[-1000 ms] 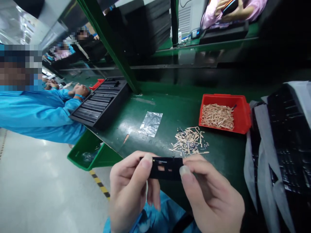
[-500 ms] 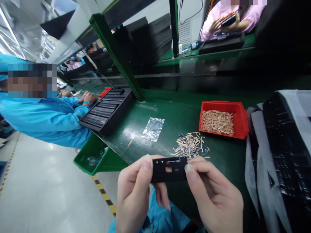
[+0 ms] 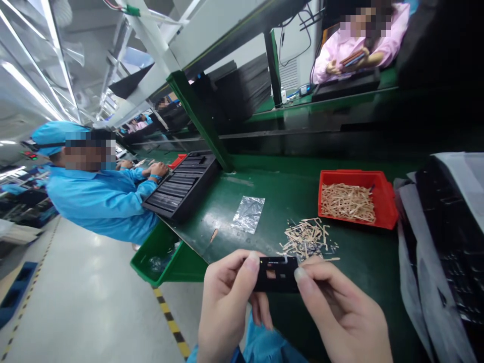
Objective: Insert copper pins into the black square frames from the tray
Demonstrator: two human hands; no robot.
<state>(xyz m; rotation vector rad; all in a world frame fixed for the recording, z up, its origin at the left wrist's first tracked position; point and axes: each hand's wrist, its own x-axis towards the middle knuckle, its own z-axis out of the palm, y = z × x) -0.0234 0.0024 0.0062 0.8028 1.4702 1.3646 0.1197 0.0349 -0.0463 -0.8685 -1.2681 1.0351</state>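
Observation:
A thin black rectangular plate [image 3: 289,282], with a square cutout and small marks near its top edge, is held level between both hands. My left hand [image 3: 230,297] pinches its left end, thumb on the face. My right hand [image 3: 336,302] grips the right end between thumb and forefinger. Just beyond the plate, a loose pile of small tan strips [image 3: 304,237] lies on the green table [image 3: 204,212], mixed with dark bits. A red bin [image 3: 385,201] farther right holds many similar strips. What exactly the plate is, I cannot make out.
A clear plastic bag [image 3: 248,214] lies flat mid-table. To the left are a black slotted tray [image 3: 181,184], a green bin [image 3: 166,269] below the edge, and a co-worker in blue [image 3: 102,201]. Black wrapped items [image 3: 446,227] stand at right. Across sits a person in pink [image 3: 378,45].
The camera view has shifted, so the scene sits lower and farther right. Both hands still hold the black plate, and the left thumb now covers more of its left end.

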